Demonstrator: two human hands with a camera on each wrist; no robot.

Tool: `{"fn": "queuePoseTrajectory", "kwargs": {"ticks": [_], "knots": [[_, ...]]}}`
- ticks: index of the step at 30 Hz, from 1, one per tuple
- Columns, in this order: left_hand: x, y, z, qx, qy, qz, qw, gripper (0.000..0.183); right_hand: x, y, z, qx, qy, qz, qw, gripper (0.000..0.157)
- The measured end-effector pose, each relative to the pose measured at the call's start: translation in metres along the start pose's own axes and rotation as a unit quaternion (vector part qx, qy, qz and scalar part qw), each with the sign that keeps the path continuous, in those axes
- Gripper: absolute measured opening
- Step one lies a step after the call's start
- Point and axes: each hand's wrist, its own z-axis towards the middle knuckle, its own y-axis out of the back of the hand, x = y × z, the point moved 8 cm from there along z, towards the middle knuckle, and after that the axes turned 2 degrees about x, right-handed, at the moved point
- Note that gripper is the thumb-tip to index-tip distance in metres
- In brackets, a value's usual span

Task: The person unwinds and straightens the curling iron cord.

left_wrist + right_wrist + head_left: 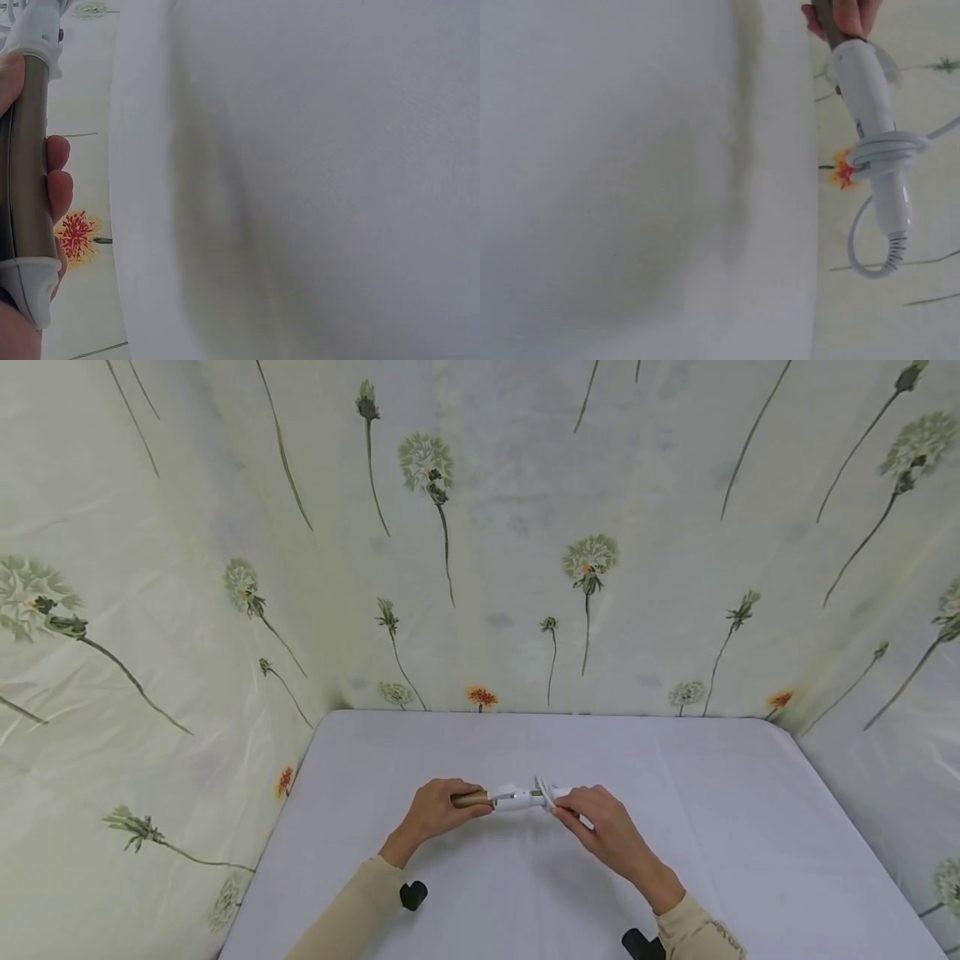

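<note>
A curling iron point(513, 799) with a white handle point(864, 82) and a brown barrel point(34, 165) is held level above the table. My left hand point(438, 810) grips it round the barrel, thumb on one side and fingertips on the other. A white cord point(889, 150) is wound in several turns round the handle, and a loop of it bends back from the handle's end. One stretch of cord runs off the right edge of the right wrist view. At the wound cord, my right hand point(611, 831) pinches with thumb and fingers; the right wrist view does not show this hand.
A white-covered table point(720, 827) lies beneath both hands. Dandelion-patterned cloth point(510, 568) hangs behind it and along both sides. A black object point(413, 895) shows by the left sleeve, and another black object point(642, 945) by the right sleeve.
</note>
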Motion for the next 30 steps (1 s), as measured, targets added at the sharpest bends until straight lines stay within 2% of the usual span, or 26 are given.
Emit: {"fn": "queuePoseTrajectory", "kwargs": {"ticks": [4, 9, 15, 20, 23, 30], "knots": [[0.0, 0.001, 0.001, 0.0, -0.009, -0.005, 0.9999, 0.047, -0.003, 0.002, 0.004, 0.001, 0.006, -0.006, 1.0, 0.02], [-0.004, 0.003, 0.002, -0.015, -0.049, -0.013, 0.9986, 0.044, -0.007, 0.006, 0.008, 0.001, 0.011, -0.022, 1.0, 0.021], [-0.013, 0.008, 0.001, -0.042, -0.104, -0.006, 0.9937, 0.037, -0.011, 0.011, 0.014, -0.012, 0.038, -0.03, 0.999, 0.029], [-0.016, 0.013, -0.002, -0.064, -0.126, 0.012, 0.9899, 0.033, -0.016, 0.011, 0.017, 0.001, 0.032, -0.033, 0.999, 0.026], [-0.015, 0.013, -0.002, -0.06, -0.119, 0.028, 0.9907, 0.033, -0.021, 0.011, 0.019, 0.011, 0.023, -0.034, 0.999, 0.02], [-0.009, 0.008, -0.003, -0.03, -0.077, 0.035, 0.9959, 0.039, -0.031, 0.011, 0.019, 0.029, 0.001, -0.03, 0.999, 0.019]]}}
